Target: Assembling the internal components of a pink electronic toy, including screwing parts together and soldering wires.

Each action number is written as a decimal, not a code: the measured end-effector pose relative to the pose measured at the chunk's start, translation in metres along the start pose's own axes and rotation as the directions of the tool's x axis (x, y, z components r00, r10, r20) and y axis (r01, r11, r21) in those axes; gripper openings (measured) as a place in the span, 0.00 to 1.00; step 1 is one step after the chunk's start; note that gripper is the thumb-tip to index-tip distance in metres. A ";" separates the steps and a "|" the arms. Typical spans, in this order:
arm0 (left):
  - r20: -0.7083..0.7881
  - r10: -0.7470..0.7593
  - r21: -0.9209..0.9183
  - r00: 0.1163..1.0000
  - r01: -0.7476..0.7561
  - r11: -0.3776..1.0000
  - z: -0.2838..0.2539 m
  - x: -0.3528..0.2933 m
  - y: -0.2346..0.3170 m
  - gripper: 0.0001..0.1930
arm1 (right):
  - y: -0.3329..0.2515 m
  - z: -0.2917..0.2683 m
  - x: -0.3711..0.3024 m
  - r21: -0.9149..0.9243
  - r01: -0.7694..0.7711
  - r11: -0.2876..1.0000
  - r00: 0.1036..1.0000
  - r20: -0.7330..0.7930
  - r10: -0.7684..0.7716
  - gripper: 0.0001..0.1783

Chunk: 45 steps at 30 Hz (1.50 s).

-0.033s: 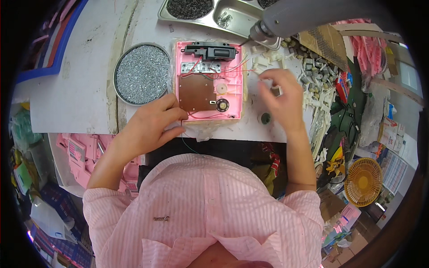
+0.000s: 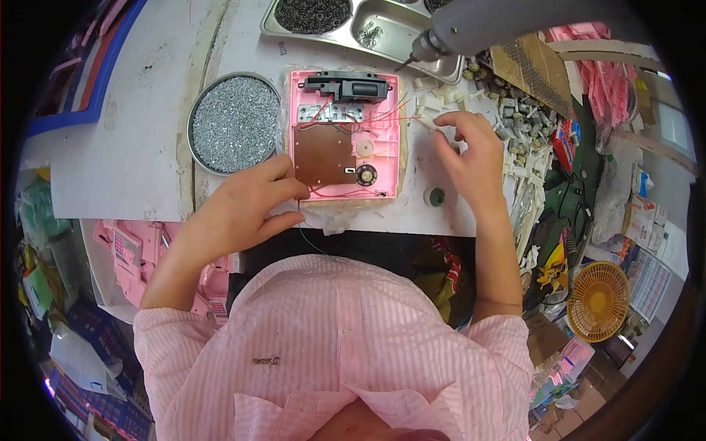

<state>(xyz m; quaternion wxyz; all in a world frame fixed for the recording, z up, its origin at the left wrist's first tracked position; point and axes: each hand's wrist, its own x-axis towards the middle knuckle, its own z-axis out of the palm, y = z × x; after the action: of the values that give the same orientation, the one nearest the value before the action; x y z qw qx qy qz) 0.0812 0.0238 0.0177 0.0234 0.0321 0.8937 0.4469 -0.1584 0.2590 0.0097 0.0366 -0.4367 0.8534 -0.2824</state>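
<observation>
Pink plastic casing (image 2: 390, 170), brown board (image 2: 322, 156) inside, between small silvery pieces (image 2: 235, 125) and the right hand (image 2: 476, 160). Left hand (image 2: 254, 200) at its lower left corner, fingers bent near a thin wire (image 2: 309, 244); impossible to tell whether pinching it. On the right, thumb and forefinger parted, released, near white plastic parts (image 2: 434, 101).

Metal dish (image 2: 190, 132): blocks the pink case's (image 2: 389, 166) left.
Driver bit (image 2: 406, 65): juts near the case's upper-right corner.
Tabletop (image 2: 419, 173): we find passage right of the case.
</observation>
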 end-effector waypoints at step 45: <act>0.165 -0.181 -0.711 0.970 0.244 0.660 0.017 0.062 0.023 0.13 | -0.038 -0.013 -0.075 0.914 -0.374 0.155 0.926 0.377 0.011 0.22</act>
<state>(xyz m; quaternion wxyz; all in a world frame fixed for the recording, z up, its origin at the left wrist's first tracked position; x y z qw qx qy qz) 0.0217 0.0564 0.0251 0.1217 -0.0667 0.6394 0.7562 -0.0885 0.3048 0.0263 0.4633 -0.2329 0.5083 -0.6876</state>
